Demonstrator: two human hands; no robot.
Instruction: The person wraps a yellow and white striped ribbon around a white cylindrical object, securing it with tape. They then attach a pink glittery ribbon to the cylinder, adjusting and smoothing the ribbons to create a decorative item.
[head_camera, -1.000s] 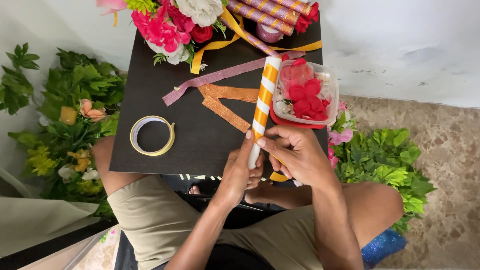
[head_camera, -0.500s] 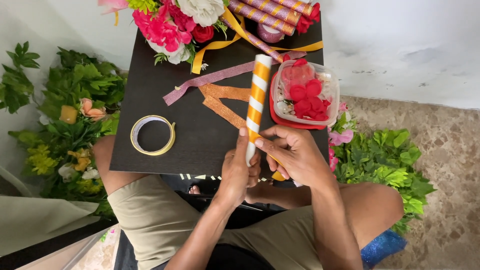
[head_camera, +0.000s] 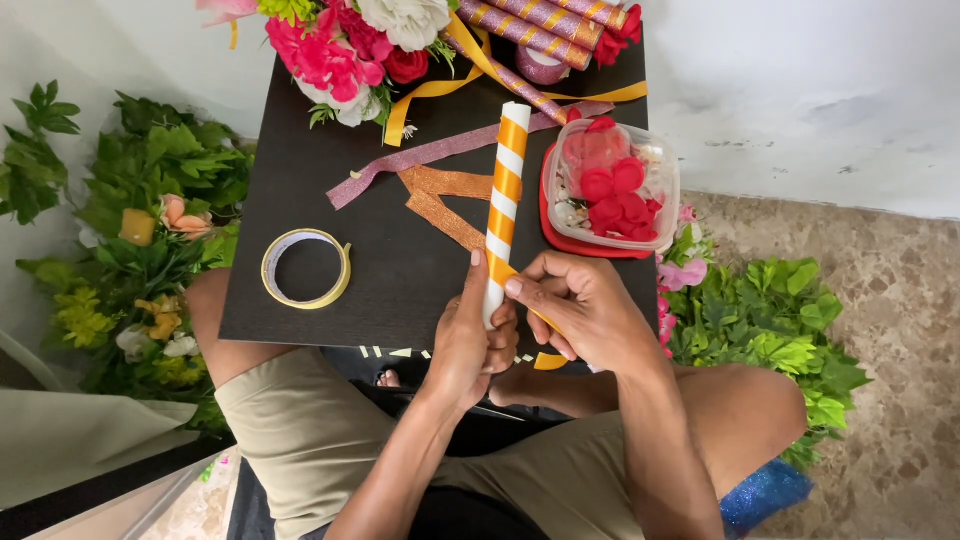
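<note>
A white tube wound with an orange ribbon stripe (head_camera: 505, 190) stands over the front of a small dark table (head_camera: 300, 170). My left hand (head_camera: 470, 340) grips the tube's lower end. My right hand (head_camera: 580, 310) holds the loose end of the orange ribbon (head_camera: 548, 360) against the tube, the ribbon trailing down below the fingers. Orange glitter strips (head_camera: 440, 200) and a pink glitter strip (head_camera: 420, 158) lie on the table behind the tube.
A roll of tape (head_camera: 306, 268) lies at the table's left front. A clear box of red petals (head_camera: 615, 190) sits at right. Artificial flowers (head_camera: 340, 50) and wrapped striped tubes (head_camera: 545, 25) fill the back. Green leafy garlands (head_camera: 140, 220) flank both sides on the floor.
The tube has tipped from leaning right to nearly upright and shifted slightly left. My right hand has moved along it with the ribbon.
</note>
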